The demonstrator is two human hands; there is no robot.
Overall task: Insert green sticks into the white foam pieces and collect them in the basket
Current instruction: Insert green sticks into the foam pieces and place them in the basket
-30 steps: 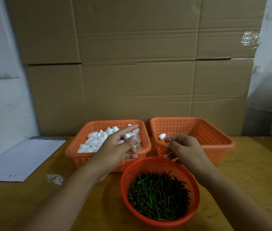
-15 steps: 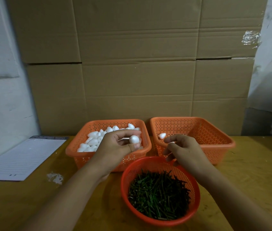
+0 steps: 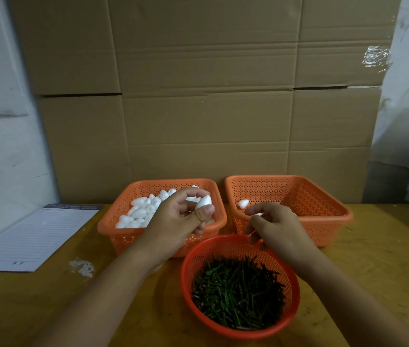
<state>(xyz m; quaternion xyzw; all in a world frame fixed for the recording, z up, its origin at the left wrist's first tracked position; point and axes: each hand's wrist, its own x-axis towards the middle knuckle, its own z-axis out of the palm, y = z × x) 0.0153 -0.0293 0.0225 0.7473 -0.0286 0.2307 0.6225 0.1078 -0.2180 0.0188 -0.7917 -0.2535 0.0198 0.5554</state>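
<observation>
The left hand (image 3: 178,219) pinches a white egg-shaped foam piece (image 3: 203,202) between thumb and forefinger above the left orange perforated rectangular basket (image 3: 123,236) of foam pieces. The right hand (image 3: 277,229), fingers curled, hovers over the round red plastic colander (image 3: 296,291) of green sticks (image 3: 238,291); whether it holds anything I cannot tell

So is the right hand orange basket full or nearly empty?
Nearly empty. The right basket shows mostly bare mesh floor, with one white foam piece visible near its left wall; the right hand hides a little.

White foam piece (image 3: 203,202) pinched in left hand (image 3: 177,222) over left basket (image 3: 113,225)
</observation>
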